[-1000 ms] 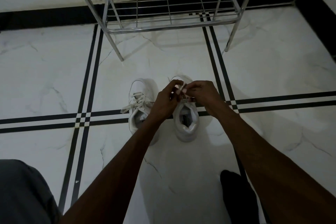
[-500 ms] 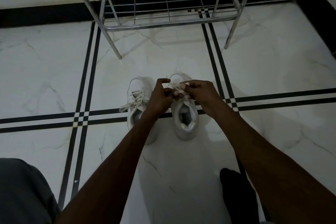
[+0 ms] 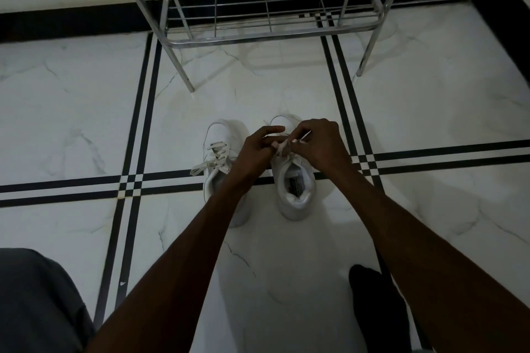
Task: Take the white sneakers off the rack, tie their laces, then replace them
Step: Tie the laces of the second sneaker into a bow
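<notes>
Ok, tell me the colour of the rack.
Shiny silver metal rack, clearest in the head view.

Dim, bluish indoor light, soft shadows beneath the rack (image 3: 269, 34), wide-angle bending at the edges.

We see a rack (image 3: 269, 34) of shiny chromed metal wire and tube above a glossy marble-look tiled floor (image 3: 71, 123) with black inlay stripes. The white sneakers (image 3: 295, 186) look smooth and matt, their laces (image 3: 212, 160) flat woven cloth.
</notes>
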`<state>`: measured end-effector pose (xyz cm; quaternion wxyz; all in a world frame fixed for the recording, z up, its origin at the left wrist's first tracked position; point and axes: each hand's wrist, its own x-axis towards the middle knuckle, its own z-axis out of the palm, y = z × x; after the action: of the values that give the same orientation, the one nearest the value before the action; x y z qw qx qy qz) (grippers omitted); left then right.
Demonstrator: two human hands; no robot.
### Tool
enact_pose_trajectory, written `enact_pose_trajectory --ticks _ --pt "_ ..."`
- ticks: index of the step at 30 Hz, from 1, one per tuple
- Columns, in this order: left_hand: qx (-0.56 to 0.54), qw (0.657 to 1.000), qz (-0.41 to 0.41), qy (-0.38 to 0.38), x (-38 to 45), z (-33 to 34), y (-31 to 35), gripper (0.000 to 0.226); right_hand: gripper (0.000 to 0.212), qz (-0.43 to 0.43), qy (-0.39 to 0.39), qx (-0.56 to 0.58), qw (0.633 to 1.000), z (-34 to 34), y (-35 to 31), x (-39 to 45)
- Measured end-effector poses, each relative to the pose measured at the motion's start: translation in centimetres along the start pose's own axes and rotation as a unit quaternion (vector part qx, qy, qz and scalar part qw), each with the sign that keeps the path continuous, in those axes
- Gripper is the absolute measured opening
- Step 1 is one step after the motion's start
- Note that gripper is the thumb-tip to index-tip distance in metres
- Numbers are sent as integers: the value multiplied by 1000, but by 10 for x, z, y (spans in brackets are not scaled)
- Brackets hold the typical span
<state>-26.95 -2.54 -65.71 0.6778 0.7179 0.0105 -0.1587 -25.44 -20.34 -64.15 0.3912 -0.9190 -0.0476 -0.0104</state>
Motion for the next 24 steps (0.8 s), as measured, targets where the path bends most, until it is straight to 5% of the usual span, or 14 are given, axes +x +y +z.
enact_pose_trajectory --ticks 9,15,19,24 --pt "141 987 56 51 5 0 8 19 17 111 -2 141 984 -3 2 -5" --pt "273 952 30 139 1 -5 4 14 21 193 4 166 967 -25 19 -17" --pt "386 913 40 123 -13 -17 -5 15 17 279 19 162 946 -30 41 -34" --pt "431 889 70 139 -16 -14 -11 13 17 274 43 143 950 -20 42 -26"
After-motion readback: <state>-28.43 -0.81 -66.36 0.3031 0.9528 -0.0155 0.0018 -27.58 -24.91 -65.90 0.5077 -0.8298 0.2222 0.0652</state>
